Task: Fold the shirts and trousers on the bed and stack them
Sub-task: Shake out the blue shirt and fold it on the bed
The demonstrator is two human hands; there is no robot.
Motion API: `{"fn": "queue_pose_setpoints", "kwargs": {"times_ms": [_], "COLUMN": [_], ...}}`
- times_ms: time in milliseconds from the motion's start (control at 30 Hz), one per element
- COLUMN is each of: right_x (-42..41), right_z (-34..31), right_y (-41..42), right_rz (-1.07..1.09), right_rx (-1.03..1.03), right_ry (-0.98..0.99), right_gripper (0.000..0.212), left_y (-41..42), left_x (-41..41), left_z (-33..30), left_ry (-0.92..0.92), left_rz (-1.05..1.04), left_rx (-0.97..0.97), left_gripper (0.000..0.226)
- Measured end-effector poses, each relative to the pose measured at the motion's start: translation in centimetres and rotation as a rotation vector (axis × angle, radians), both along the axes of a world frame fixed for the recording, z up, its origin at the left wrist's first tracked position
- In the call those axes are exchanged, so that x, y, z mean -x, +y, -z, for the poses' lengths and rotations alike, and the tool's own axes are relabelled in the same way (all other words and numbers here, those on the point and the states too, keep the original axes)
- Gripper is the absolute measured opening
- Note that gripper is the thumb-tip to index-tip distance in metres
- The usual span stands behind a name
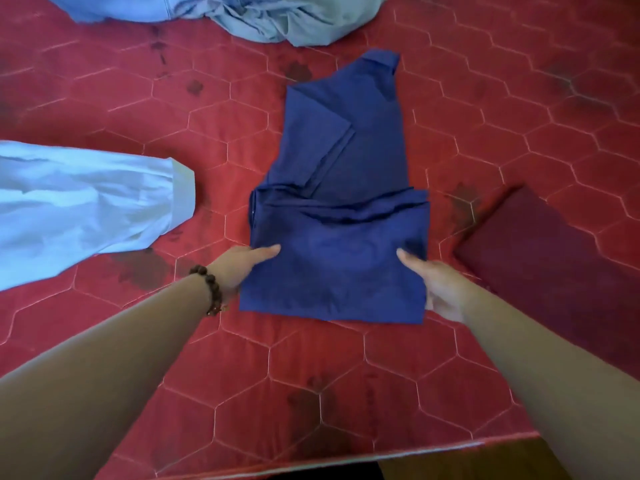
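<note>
Fingers point(266, 252) of both hands gripping folded navy shirt point(346, 209), red bed point(138, 109), maroon garment point(540, 251) beside

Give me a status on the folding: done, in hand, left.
Done: a maroon garment lies folded flat at right. In hand: the navy shirt, partly folded, left hand and right hand gripping its near fold. Left: the white garment and pale blue heap lie unfolded; nothing stacked.

Navy shirt point(343, 188) lies mid-bed point(346, 393), sleeve folded in, lower half doubled up. Maroon folded garment point(540, 258) right of it; pale blue garments left point(86, 202) and beyond point(221, 12).
</note>
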State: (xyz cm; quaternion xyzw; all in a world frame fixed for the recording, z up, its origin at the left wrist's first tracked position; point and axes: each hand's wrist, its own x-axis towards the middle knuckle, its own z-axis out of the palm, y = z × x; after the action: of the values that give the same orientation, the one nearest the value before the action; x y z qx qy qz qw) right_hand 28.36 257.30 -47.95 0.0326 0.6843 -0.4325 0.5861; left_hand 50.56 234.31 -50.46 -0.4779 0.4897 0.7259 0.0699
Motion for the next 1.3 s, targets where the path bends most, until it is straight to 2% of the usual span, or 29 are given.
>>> {"fn": "queue_pose_setpoints", "kwargs": {"times_ms": [100, 200, 367, 500, 600, 700, 867, 967, 1200, 1300], "right_x": [-0.4, -1.6, -5.1, -7.9, -9.0, -8.2, -5.4, -4.3, -0.2, 2.5], "right_z": [1.7, 2.6, 2.8, 1.8, 1.1, 1.1, 1.7, 2.0, -0.4, -1.6], "right_y": [1.4, 2.8, 5.8, 8.6, 9.6, 8.6, 4.6, 2.6, -1.0, -4.8], "right_rz": [0.017, 0.048, 0.016, -0.075, -0.115, -0.017, 0.141, 0.124, 0.134, 0.087], "right_rx": [0.023, 0.043, -0.052, -0.088, -0.121, -0.106, 0.071, 0.076, 0.216, 0.283], "right_ry": [-0.003, 0.039, 0.173, 0.101, 0.026, 0.071, 0.036, 0.066, 0.216, 0.290], "right_gripper": [0.036, 0.032, 0.025, 0.021, 0.018, 0.023, 0.026, 0.020, 0.014, 0.014], "left_y": [0.4, 1.3, 4.8, 9.4, 11.7, 10.6, 7.3, 6.4, 2.4, -1.3], "left_x": [-1.1, -2.3, -5.7, -9.6, -11.3, -10.7, -7.3, -6.2, -4.7, -2.3], "left_z": [2.1, 2.7, 2.6, 2.3, 1.7, 1.4, 1.4, 0.9, -1.8, -2.7], "left_ry": [-0.083, -0.101, -0.104, -0.182, -0.225, -0.206, -0.185, -0.191, 0.000, 0.050], "left_rz": [0.001, 0.000, -0.074, -0.191, -0.174, -0.136, -0.239, -0.225, -0.331, -0.333], "left_rx": [0.085, 0.142, 0.077, 0.009, -0.004, 0.085, 0.276, 0.417, 0.351, 0.402], "left_gripper": [0.019, 0.022, 0.023, 0.017, 0.017, 0.011, 0.003, 0.015, 0.025, 0.025]}}
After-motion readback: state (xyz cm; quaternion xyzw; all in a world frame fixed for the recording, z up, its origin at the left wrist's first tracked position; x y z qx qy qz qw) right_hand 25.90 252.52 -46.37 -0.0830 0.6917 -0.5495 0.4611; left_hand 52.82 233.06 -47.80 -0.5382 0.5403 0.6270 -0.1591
